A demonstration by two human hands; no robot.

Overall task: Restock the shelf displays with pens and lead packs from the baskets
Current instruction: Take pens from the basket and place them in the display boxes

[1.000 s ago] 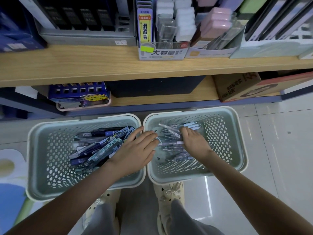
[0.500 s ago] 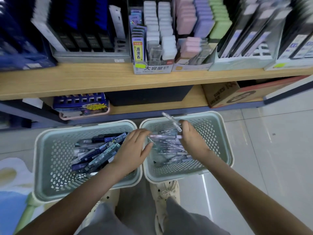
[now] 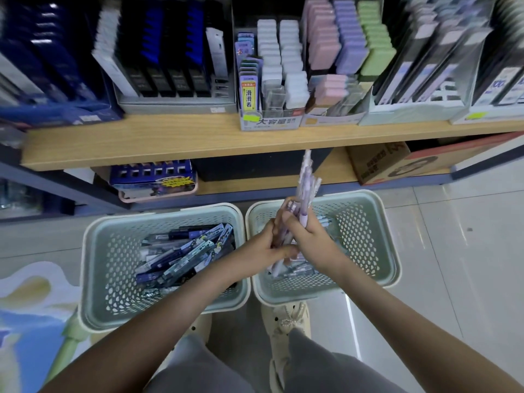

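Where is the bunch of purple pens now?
In the head view, the bunch of purple pens is gripped by the left hand and right hand above the right basket, pointing toward the shelf.

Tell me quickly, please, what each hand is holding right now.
Left hand: grips the bundle of purple pens.
Right hand: grips the same bundle.

A stationery shop, seemingly: wooden shelf of boxed pen displays.
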